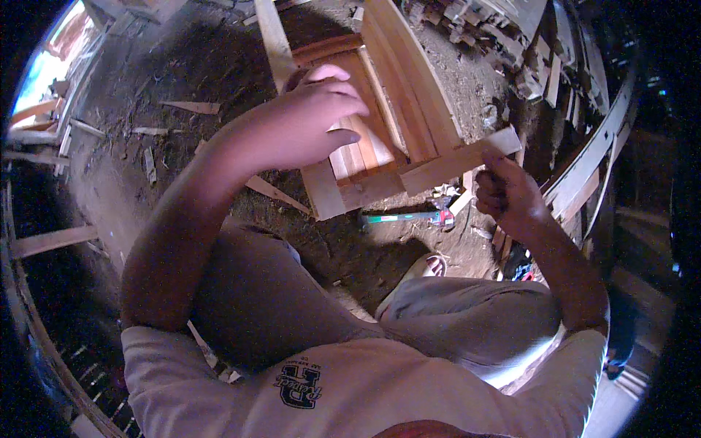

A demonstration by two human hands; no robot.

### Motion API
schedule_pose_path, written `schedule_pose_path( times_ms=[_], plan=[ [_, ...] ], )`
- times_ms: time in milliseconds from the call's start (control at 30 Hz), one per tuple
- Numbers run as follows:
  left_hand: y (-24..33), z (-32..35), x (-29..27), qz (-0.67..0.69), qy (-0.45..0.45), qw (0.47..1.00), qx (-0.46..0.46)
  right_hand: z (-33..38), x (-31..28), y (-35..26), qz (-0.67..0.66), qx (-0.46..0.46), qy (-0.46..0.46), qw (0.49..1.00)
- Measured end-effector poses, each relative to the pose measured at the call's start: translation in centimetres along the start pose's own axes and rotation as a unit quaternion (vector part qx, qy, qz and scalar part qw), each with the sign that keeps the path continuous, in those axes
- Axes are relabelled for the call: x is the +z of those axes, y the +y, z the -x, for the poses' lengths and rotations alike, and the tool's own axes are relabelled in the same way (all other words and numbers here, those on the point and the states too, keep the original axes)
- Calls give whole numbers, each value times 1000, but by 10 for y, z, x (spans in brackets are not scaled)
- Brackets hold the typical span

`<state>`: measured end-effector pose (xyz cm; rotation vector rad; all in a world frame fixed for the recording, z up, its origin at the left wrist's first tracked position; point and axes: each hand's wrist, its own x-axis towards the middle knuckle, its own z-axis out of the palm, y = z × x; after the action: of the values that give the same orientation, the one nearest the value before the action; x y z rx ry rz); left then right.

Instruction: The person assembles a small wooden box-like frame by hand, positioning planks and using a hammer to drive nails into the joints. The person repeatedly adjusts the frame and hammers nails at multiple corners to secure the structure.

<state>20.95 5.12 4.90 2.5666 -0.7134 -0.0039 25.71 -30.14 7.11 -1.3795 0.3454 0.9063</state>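
Note:
A wooden frame [420, 87] with long side boards and a reddish panel set inside lies on the ground in front of me. Across its near end runs a short pale wooden strip [445, 166], whose right end sticks out past the side board. My right hand [509, 191] is closed at that protruding end, fingers curled and pinching the wood. Over the left part of the frame is my left hand [321, 117], its fingers apart and slightly bent. Whether its fingertips touch the wood I cannot tell.
A tool with a green handle [398, 217] and a red head lies on the dirt just below the frame. Scrap wood [511, 51] is heaped at the far right. Loose slivers [191, 107] lie at left. My bent legs [270, 292] are close to the near side.

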Motion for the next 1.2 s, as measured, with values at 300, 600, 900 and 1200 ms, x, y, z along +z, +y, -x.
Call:
schedule_pose_path(
  times_ms=[300, 600, 900, 1200],
  plan=[
    [-7, 14, 2, -29, 44, 999, 1, -13, -37, 30, 334, -5, 93, 938],
    [-1, 19, 5, -93, 92, 983, -128, 30, 47, -8, 656, -265, -30, 706],
    [-5, 14, -1, 13, 98, 993, -70, -52, -61, 70, 750, -188, -348, 531],
    [-3, 41, -7, -58, 65, 989, -118, -203, -113, 208, 855, -357, -195, 322]
  ],
)
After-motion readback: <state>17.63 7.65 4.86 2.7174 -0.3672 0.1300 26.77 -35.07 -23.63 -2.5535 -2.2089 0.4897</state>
